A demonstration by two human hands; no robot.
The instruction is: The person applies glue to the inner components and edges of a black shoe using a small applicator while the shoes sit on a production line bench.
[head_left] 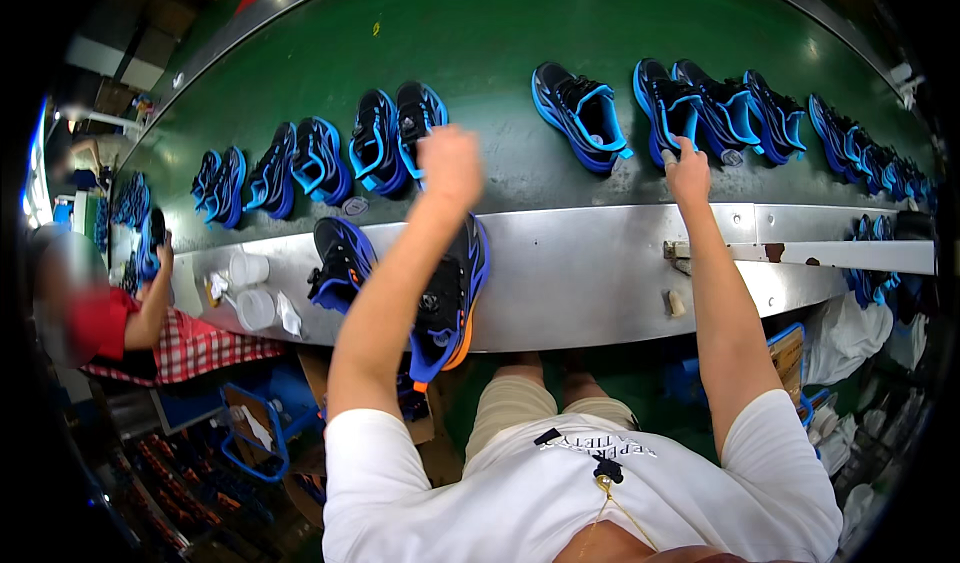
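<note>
Bare green belt (pixel 500 33) beyond the shoes (pixel 580 113); gaps between pairs allow passage

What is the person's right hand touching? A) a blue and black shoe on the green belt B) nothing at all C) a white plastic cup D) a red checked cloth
A: the right hand reaches across the metal ledge and rests on the heel of a blue and black shoe standing on the green belt.
</note>
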